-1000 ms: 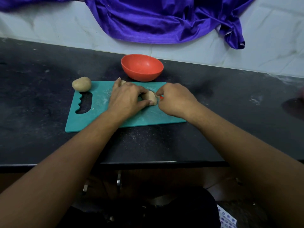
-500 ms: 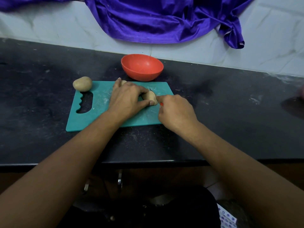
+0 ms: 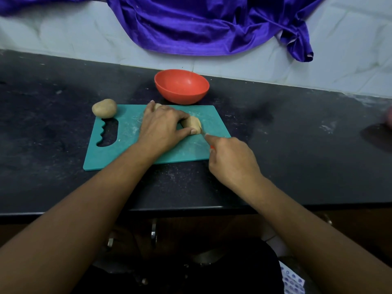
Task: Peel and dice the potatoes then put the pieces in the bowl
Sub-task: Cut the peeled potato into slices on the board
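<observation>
A teal cutting board [image 3: 118, 153] lies on the dark counter. My left hand [image 3: 163, 128] holds a pale peeled potato [image 3: 194, 126] down on the board, thumb and fingers curled round it. My right hand [image 3: 231, 160] grips a knife with a red handle [image 3: 212, 147]; only a sliver of blade shows, near the potato's front edge. Another potato piece [image 3: 157, 106] peeks out behind my left hand. An unpeeled brown potato [image 3: 104, 108] rests at the board's far left corner. The orange bowl [image 3: 182, 85] stands just behind the board and looks empty.
A purple cloth [image 3: 201, 24] hangs over the white tiled wall behind the counter. The counter's front edge [image 3: 191, 209] runs across the view below the board. A dark patch and a pinkish object [image 3: 389, 117] sit at the far right edge.
My right hand has drawn back toward me and to the right, away from the potato, pulling the knife along. My left hand has stayed on the potato.
</observation>
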A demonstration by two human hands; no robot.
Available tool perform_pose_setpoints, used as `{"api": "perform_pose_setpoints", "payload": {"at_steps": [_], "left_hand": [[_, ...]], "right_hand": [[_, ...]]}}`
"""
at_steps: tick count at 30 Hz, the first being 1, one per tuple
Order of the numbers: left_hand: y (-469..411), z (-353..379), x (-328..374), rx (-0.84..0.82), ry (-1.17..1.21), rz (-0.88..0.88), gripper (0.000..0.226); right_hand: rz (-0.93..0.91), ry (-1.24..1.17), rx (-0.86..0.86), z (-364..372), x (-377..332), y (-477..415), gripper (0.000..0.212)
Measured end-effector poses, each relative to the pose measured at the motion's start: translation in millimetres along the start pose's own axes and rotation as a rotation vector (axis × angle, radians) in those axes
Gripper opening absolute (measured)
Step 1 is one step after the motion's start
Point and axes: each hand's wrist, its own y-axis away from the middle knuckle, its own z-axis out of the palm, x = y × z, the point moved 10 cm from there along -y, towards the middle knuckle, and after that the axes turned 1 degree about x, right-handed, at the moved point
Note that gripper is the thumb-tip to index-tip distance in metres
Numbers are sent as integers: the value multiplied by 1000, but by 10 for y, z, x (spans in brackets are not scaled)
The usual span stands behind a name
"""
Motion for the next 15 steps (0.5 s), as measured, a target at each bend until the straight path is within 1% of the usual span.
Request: {"api": "perform_pose_setpoints", "payload": {"at_steps": [5, 8, 11, 15], "left_hand": [[-36, 29, -33, -1, -8, 3, 54], [-31, 32, -45, -2, -7, -3, 55], [-30, 7, -29, 7, 4, -4, 54], [-27, 13, -36, 5, 6, -4, 51]], "right_hand": [[-24, 16, 10, -4, 29, 5, 52], [30, -60, -30, -68, 124, -75, 50], [78, -146, -35, -206, 204, -182, 45], [85, -140, -20, -321, 187, -286, 42]]}}
